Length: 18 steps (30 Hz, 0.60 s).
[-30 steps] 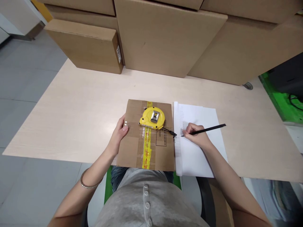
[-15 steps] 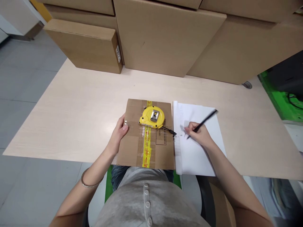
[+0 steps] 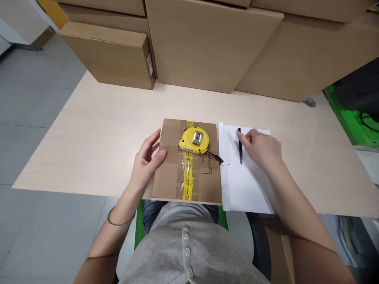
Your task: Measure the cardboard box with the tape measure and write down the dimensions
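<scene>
My left hand [image 3: 145,159] is at the left edge of a flat cardboard box [image 3: 168,173], fingers apart and thumb tip at the edge; it does not grip the box. On the box lies a yellow tape measure [image 3: 189,144] with a black wrist strap. A notebook [image 3: 245,185] with white pages is open to the right of the box, with small writing near its fold. A black pen [image 3: 240,152] rests on the page. My right hand [image 3: 263,148] is just over the pen's upper end, its thumb and fingers loosely bent and not closed around the pen.
Large cardboard boxes [image 3: 207,47] line the back of the light wooden table [image 3: 89,146]. A smaller brown box [image 3: 109,59] stands at the back left. At the far right is a green surface [image 3: 340,110] with a black object and cable.
My right hand has laid the pen on the page and let go, moving up and right. My left hand has loosened from the box edge, its fingers spreading.
</scene>
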### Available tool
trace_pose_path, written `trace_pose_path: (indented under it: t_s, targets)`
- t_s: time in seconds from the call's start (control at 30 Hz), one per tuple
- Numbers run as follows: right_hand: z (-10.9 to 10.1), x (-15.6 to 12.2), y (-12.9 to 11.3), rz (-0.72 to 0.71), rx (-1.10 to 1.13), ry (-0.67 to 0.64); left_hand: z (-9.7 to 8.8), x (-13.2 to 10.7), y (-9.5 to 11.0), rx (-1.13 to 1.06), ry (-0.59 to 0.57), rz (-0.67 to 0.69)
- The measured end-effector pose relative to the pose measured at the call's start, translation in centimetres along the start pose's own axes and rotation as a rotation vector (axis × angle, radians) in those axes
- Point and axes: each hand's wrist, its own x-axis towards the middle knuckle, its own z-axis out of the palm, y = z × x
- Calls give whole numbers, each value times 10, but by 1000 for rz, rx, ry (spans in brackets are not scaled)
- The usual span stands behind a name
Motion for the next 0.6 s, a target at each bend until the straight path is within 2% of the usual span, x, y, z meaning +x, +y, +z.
trace_pose_path:
  t_s: [0.03, 0.1, 0.17, 0.23, 0.3, 0.43, 0.53, 0.6]
  targets:
    - [-9, -3, -9, -102, 79, 108, -2, -3, 5, 46, 10, 71]
    - [-24, -13, -30, -442, 248, 283, -7, -14, 16, 112, -23, 251]
    - [-30, -22, -54, -814, 312, 287, -11, -26, 24, 173, -154, 422]
    - [-25, -29, -77, -1013, 275, 198, -13, -38, 27, 285, -309, 523]
    - [-16, -32, -95, -1050, 228, 145, -13, -46, 25, 428, -395, 583]
    - [-3, -29, -107, -1031, 237, 118, -11, -51, 18, 546, -384, 666]
    - [-7, -17, -102, -1016, 380, 34, -11, -49, 14, 563, -377, 679]
    - [-12, -1, -96, -916, 564, -2, -11, -50, 10, 546, -310, 695]
